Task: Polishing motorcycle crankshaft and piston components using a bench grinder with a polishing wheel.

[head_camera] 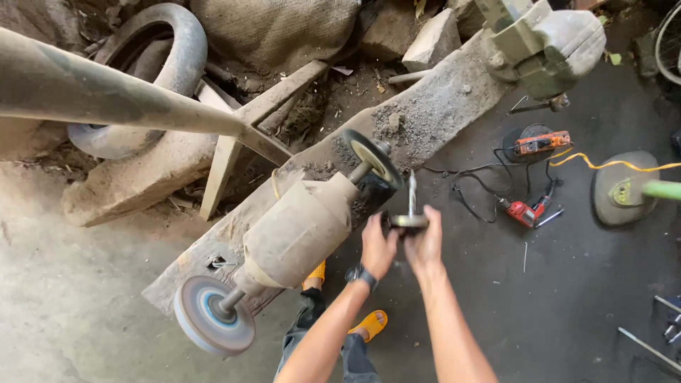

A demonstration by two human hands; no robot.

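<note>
Metal, grey and dull, is what both hands close on: a small part point(409, 213) with a flat round base and a thin upright stem, held in the air just beside the dark wheel point(374, 157) at the near end of a double-ended bench grinder point(298, 227). The left hand point(378, 245), with a watch at the wrist, grips the left edge of the base; the right hand point(424, 241) is wrapped over the right edge. The two hands sit close together with the part clamped between them. Motion blur hides the exact finger placement.

To work the piece well here, I judge it should come to the wheel squarely, with light, even pressure, and with the fingertips kept behind the base and away from the wheel's rim. The stem stands close to the wheel face, so a steady two-handed hold matters.

The grinder body is coated in dust and sits on a rough worktop point(425, 113) that runs diagonally; its far end carries a blue-centred wheel point(213, 315). A bench vise point(543, 42) stands at the upper end. On the floor to the right lie a red power tool point(525, 211) and a yellow cable point(610, 164). An old tyre point(152, 67) rests behind.
</note>
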